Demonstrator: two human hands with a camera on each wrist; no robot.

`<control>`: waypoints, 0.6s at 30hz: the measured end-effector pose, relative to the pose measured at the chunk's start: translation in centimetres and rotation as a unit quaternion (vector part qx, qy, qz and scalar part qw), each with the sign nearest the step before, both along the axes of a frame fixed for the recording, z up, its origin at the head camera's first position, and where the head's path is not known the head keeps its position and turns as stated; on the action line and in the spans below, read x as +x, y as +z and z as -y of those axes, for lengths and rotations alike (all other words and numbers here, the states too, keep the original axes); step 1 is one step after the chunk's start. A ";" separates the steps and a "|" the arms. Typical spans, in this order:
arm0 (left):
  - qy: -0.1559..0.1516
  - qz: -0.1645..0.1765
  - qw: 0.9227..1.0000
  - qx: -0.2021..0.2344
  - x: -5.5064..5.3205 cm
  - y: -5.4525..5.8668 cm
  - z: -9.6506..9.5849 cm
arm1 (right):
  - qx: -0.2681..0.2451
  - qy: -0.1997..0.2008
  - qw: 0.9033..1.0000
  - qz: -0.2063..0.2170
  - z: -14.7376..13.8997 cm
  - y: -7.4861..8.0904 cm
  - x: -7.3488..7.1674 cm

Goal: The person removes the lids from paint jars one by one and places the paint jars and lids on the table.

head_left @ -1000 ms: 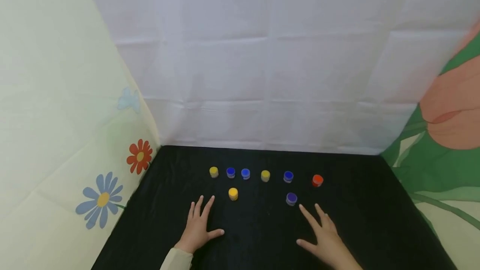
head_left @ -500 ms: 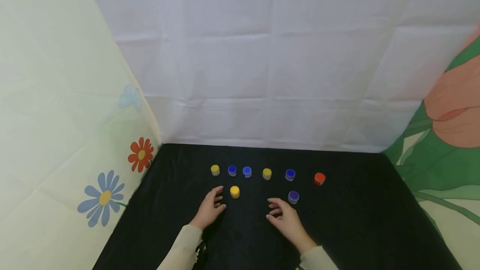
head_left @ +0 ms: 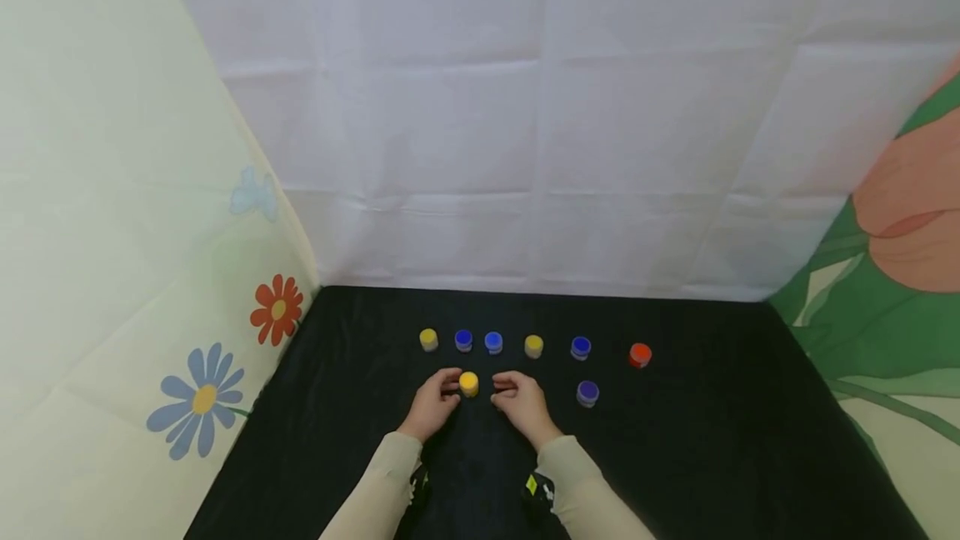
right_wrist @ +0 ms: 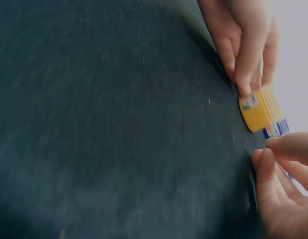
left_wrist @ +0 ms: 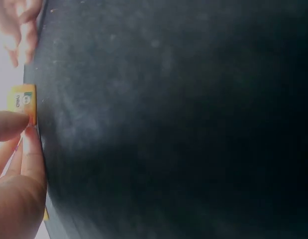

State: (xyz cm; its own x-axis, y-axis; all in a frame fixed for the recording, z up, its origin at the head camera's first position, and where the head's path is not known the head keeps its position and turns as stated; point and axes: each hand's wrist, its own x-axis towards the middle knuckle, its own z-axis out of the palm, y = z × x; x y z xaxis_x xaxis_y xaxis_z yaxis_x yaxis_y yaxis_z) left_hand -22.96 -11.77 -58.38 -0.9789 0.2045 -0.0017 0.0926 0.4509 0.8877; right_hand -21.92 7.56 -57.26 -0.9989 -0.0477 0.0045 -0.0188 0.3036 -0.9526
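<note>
A small yellow-lidded jar (head_left: 469,385) stands upright on the black cloth between the two hands. A printed label shows on its side (left_wrist: 25,99) in the left wrist view. Just left of the jar is my left hand (head_left: 432,405), its thumb and fingers loosely curved with the tips right at the jar's side. In the right wrist view the left thumb tip overlaps the label edge of the yellow jar (right_wrist: 256,112). My right hand (head_left: 527,408) is on the other side, fingers loosely bent, a small gap from the jar, holding nothing.
Behind stands a row of similar jars: yellow (head_left: 428,340), dark blue (head_left: 463,341), lighter blue (head_left: 493,343), yellow (head_left: 533,347), dark blue (head_left: 581,347) and red (head_left: 640,355). A purple-blue jar (head_left: 588,393) stands right of my right hand. A white sheet (head_left: 525,148) hangs behind the table.
Both hands, spread wide and apart a second ago, have moved inward and their fingers have bent. The left has come right up to the yellow jar; the right has passed left of the purple-blue jar.
</note>
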 end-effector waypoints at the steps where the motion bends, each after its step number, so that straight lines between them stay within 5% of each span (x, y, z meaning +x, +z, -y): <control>1: 0.000 -0.006 1.000 -0.004 -0.1 -0.1 -0.1 | 0.002 0.003 1.000 -0.003 0.3 -0.1 -0.2; 8: -0.017 -0.042 0.999 -0.014 -0.2 -0.2 -0.5 | 0.020 0.016 0.999 -0.022 1.5 -0.1 -0.6; 18: -0.057 -0.018 0.998 -0.036 0.2 0.0 0.5 | 0.059 0.052 0.996 -0.033 1.4 0.1 0.2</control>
State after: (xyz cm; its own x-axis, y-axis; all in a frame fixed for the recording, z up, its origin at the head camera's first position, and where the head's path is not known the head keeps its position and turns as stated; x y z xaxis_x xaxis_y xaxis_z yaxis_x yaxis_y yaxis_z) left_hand -22.78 -12.25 -58.42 -0.9487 0.3159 0.0140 0.1782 0.4975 0.8489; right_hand -21.68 6.15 -57.20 -0.9861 -0.1554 0.0587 -0.1179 0.4059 -0.9063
